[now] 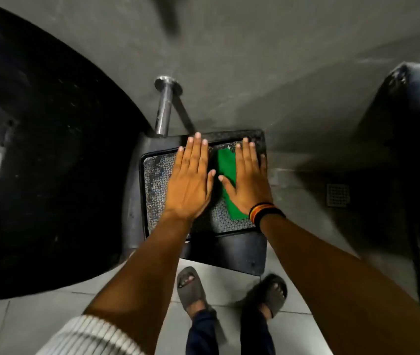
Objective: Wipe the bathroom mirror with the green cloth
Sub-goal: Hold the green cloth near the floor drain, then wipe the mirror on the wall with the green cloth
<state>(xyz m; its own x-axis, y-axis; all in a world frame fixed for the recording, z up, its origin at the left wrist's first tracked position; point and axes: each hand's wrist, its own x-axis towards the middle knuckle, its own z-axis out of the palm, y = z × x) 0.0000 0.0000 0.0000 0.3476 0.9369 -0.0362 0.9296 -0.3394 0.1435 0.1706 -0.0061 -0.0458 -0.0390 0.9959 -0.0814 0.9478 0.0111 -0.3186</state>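
A green cloth (226, 172) lies folded on the mosaic-patterned top of a small black sink (152, 175). My right hand (247, 180) rests flat over the cloth's right side, fingers straight and spread, a banded bracelet at the wrist. My left hand (191, 180) hovers flat just left of the cloth, fingers extended, holding nothing. No mirror shows in this view.
A metal tap (164, 108) juts from the grey wall just beyond the sink. A large black rounded surface (50, 162) fills the left. A dark object (419, 149) stands at right, a floor drain (338, 195) beside it. My sandalled feet (191, 288) stand on pale tiles.
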